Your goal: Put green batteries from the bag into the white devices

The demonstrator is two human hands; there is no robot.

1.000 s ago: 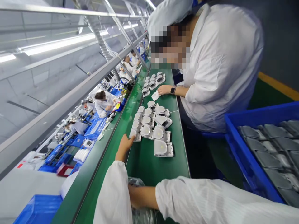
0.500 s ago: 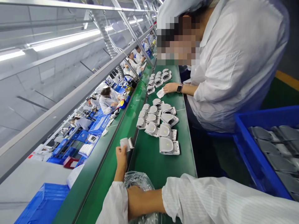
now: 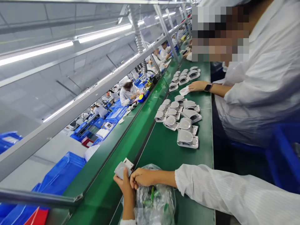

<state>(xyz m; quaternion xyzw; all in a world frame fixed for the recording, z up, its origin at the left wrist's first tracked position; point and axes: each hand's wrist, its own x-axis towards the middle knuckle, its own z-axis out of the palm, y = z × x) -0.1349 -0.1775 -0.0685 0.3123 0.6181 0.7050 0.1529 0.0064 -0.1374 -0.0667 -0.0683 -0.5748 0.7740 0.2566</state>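
My left hand [image 3: 124, 181] grips a light grey plastic housing with a white perforated base, held above the green belt. My right hand [image 3: 142, 177] is closed beside it, fingertips curled close to the housing's lower edge; whatever they pinch, if anything, is hidden. Beneath my right wrist lies a clear plastic bag [image 3: 156, 203] with some green bits showing through. Farther along the green bench, several similar grey-and-white housings [image 3: 187, 137] stand in rows.
At the right, a co-worker in a white coat [image 3: 255, 90] leans over the bench, one hand [image 3: 198, 86] on a white piece near more housings. Blue bins [image 3: 63, 168] stand at the left. A metal rail [image 3: 77, 109] crosses diagonally overhead, and a dark bar [image 3: 39, 197] juts in lower left.
My right hand has come up out of the bag to beside my left hand. The housing in my left hand has come lower and turned. The view has swung left.
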